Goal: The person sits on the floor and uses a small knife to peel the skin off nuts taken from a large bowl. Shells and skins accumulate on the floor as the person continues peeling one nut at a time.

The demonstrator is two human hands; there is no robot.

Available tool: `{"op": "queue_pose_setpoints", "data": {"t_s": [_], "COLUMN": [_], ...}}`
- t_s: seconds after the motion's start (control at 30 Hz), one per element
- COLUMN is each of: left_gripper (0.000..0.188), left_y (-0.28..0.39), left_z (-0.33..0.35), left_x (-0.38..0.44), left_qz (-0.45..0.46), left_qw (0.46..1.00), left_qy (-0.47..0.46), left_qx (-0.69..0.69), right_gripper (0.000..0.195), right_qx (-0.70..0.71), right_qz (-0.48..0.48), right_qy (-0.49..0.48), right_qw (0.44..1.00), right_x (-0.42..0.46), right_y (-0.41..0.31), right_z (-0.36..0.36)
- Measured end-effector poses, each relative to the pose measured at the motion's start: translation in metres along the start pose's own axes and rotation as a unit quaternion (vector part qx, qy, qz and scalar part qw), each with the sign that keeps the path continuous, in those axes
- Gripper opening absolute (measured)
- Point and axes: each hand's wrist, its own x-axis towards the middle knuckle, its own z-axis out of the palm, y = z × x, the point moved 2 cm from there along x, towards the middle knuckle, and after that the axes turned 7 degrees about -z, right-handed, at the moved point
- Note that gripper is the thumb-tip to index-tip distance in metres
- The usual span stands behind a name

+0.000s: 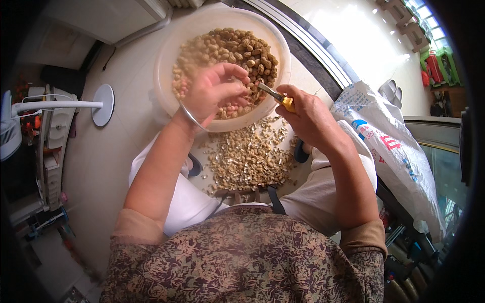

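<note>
A large translucent plastic basin (283,41) holds unshelled peanuts (242,49), with pinkish shelled kernels (183,89) among them on the left. Over the basin, my left hand (219,89) is curled, thumb near the fingertips; whether something small is between them cannot be made out. My right hand (305,111) grips the yellow handle of a flat metal-tipped tool (271,91), at the basin's right rim. The tool's tip points toward my left hand. Below the basin, a heap of broken peanut shells (250,159) lies on the floor between my feet.
A white woven plastic sack (394,151) with printing lies at my right. A white fan stand with a round base (103,105) is on the left, beside shelving. A door track (318,45) crosses the floor beyond the basin. Grey slippers (391,92) lie past the sack.
</note>
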Motion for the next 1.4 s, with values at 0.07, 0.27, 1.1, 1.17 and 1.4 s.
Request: {"op": "queue_pose_setpoints", "data": {"t_s": [0.07,0.27,1.1,1.17,1.4], "left_gripper": [0.036,0.037,0.034,0.033,0.016], "left_y": [0.0,-0.007,0.002,0.009,0.015], "left_z": [0.006,0.017,-0.029,-0.03,0.021], "left_x": [-0.002,-0.002,0.008,0.005,-0.025], "left_qz": [-0.013,0.011,-0.108,-0.094,-0.035], "left_qw": [0.999,0.999,0.976,0.978,0.969], "left_qy": [-0.03,-0.047,0.055,0.049,-0.09], "left_qx": [-0.02,0.0,-0.182,-0.18,0.225], "right_gripper": [0.035,0.035,0.049,0.048,0.046], "right_qx": [0.062,0.129,0.424,0.423,0.418], "right_qz": [0.071,0.062,0.094,0.085,0.057], "right_qy": [-0.056,-0.116,-0.196,-0.169,-0.052], "right_qw": [0.994,0.983,0.879,0.886,0.905], "right_x": [0.002,0.003,-0.009,-0.008,-0.009], "right_y": [-0.005,-0.004,-0.007,-0.007,0.016], "right_z": [0.0,0.007,-0.004,-0.01,-0.028]}}
